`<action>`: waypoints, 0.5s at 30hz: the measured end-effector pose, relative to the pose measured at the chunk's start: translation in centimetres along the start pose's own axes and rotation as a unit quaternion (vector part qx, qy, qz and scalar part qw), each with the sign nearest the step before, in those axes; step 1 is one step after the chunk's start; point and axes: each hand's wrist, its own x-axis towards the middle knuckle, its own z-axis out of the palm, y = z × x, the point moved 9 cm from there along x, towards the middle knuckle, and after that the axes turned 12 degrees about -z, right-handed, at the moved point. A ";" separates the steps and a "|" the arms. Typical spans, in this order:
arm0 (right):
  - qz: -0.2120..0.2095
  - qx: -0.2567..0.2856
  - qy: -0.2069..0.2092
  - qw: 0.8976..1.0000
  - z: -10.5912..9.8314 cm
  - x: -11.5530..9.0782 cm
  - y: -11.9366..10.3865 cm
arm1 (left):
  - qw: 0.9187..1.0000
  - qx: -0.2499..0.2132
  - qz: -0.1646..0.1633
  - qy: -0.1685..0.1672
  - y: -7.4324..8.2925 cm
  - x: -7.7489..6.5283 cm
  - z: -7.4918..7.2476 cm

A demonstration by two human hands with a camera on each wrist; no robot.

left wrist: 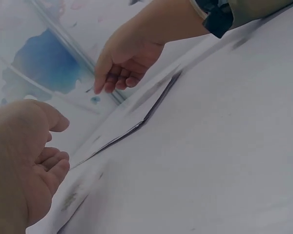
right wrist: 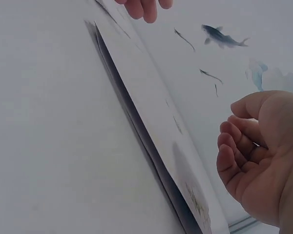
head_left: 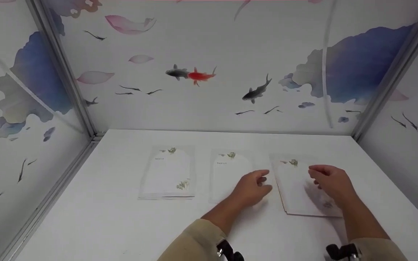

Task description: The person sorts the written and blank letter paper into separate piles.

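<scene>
A pad-like stack of white decorated paper (head_left: pixel 296 195), with green floral prints, lies at the right of the table. My right hand (head_left: pixel 332 183) hovers over its right side, thumb and fingers loosely bent, and casts a shadow on it. In the right wrist view, nothing shows between the fingers of the right hand (right wrist: pixel 254 161). My left hand (head_left: pixel 252 188) is just left of the stack, overlapping the middle sheet (head_left: pixel 225 177) in the head view. Its fingers are relaxed and hold nothing. The stack's near edge shows slightly raised, dark layers in the right wrist view.
A third decorated paper (head_left: pixel 169 174) in a clear sleeve lies at the left of the row. The white table (head_left: pixel 96 224) meets printed panels with fish and petals at the back and sides. Metal posts (head_left: pixel 64 72) stand at the corners.
</scene>
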 end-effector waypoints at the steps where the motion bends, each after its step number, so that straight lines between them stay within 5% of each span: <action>1: -0.006 0.011 -0.003 1.000 0.5 0.2 -0.6 | 1.000 -0.008 0.002 0.006 -0.2 0.1 -0.8; 6: -0.021 0.073 -0.022 0.997 3.0 1.1 -2.8 | 0.999 -0.031 0.005 0.031 -1.6 0.1 -4.2; 15: -0.051 0.104 -0.059 0.992 8.0 2.3 -6.9 | 0.997 -0.027 0.015 0.077 -3.8 -0.1 -10.0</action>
